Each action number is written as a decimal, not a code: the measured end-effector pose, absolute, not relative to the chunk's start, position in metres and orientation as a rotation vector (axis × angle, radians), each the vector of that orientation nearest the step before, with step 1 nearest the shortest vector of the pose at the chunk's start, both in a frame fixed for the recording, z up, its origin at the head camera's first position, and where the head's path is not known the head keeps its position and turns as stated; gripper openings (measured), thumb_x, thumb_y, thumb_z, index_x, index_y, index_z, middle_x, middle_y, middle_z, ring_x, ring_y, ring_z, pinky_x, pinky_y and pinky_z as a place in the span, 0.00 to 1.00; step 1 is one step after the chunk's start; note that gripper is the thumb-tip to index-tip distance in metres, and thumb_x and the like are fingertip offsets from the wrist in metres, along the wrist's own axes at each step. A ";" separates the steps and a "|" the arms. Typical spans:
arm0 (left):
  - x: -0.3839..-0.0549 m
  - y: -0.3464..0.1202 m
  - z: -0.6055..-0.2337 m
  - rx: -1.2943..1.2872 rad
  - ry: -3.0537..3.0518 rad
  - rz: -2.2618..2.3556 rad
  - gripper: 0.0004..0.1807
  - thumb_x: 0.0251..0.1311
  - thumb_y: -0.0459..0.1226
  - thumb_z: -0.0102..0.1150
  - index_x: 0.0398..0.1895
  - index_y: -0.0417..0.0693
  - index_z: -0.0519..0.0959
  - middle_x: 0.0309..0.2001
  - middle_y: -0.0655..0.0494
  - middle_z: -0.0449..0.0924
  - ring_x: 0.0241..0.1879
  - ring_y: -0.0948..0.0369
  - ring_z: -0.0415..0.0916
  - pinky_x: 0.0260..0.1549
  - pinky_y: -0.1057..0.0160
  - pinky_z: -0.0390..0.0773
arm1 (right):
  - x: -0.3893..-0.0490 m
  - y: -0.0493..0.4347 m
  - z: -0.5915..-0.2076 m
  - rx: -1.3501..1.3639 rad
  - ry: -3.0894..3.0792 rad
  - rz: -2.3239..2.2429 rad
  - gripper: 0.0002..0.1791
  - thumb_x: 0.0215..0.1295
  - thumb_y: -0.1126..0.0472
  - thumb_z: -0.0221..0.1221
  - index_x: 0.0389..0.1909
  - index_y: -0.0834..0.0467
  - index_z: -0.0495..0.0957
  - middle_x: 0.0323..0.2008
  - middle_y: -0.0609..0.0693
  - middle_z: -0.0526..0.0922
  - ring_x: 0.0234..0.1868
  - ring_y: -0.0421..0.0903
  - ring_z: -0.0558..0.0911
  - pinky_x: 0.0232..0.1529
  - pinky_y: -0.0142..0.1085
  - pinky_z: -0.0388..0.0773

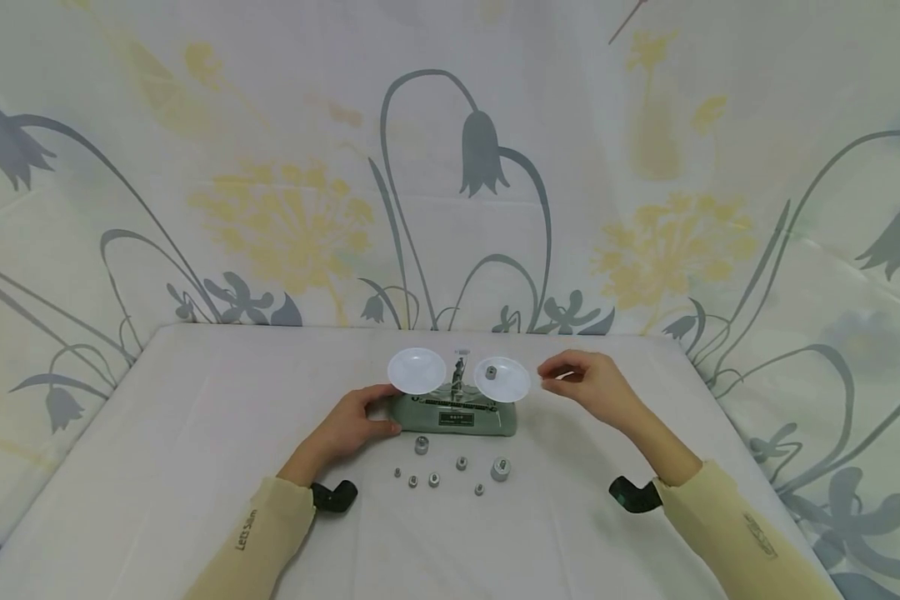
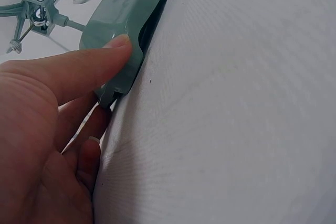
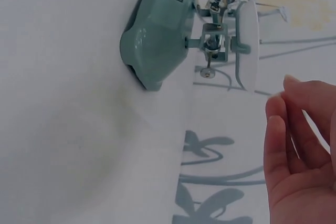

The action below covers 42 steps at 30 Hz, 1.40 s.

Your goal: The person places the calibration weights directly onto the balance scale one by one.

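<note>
A green balance scale (image 1: 456,418) with two white pans stands on the table. My left hand (image 1: 351,423) holds the left end of its base, thumb on the front face and fingers round the end, as the left wrist view shows. One small metal weight (image 1: 491,372) rests in the right pan (image 1: 512,385); the left pan (image 1: 417,371) bears nothing. Just right of the right pan is my right hand (image 1: 588,385), apart from it. Its fingers (image 3: 275,145) are loosely bent, with nothing visible between them and the thumb.
In front of the scale stand several metal weights of different sizes, among them a large one (image 1: 501,469) at the right and another (image 1: 422,446) close to the base. A white cloth (image 1: 195,433) covers the table. Behind it hangs a flower-patterned curtain (image 1: 450,233).
</note>
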<state>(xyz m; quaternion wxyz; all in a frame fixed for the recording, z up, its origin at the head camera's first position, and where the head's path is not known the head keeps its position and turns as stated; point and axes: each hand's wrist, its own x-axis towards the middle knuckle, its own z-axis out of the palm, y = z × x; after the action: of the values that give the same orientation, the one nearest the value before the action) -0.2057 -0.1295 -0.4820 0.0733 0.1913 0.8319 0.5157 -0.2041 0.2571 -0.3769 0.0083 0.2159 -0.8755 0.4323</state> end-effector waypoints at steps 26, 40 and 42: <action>-0.205 -0.130 -0.482 0.583 2.505 1.547 0.32 0.53 0.33 0.73 0.64 0.47 0.77 0.65 0.50 0.74 0.71 0.47 0.61 0.69 0.45 0.58 | -0.173 0.268 -0.413 0.663 -2.792 1.439 0.10 0.61 0.67 0.67 0.43 0.65 0.84 0.40 0.54 0.85 0.40 0.43 0.83 0.41 0.32 0.82; -0.205 -0.130 -0.481 0.576 2.502 1.554 0.32 0.53 0.33 0.73 0.63 0.47 0.77 0.64 0.50 0.74 0.70 0.47 0.62 0.69 0.44 0.58 | -0.159 0.258 -0.430 0.739 -2.771 1.522 0.09 0.61 0.68 0.67 0.42 0.65 0.83 0.40 0.60 0.85 0.41 0.43 0.83 0.41 0.33 0.82; -0.205 -0.130 -0.482 0.578 2.501 1.559 0.32 0.53 0.33 0.73 0.63 0.47 0.77 0.64 0.50 0.74 0.70 0.47 0.62 0.69 0.44 0.58 | -0.158 0.256 -0.434 0.759 -2.762 1.519 0.09 0.61 0.69 0.67 0.42 0.65 0.83 0.40 0.59 0.85 0.41 0.43 0.83 0.41 0.34 0.82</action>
<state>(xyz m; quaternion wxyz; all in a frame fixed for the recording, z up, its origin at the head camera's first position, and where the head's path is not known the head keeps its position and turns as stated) -0.2053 -0.1298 -0.4817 0.0692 0.1921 0.8307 0.5179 -0.1584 0.2564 -0.4340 -0.0503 0.2339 -0.8507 0.4680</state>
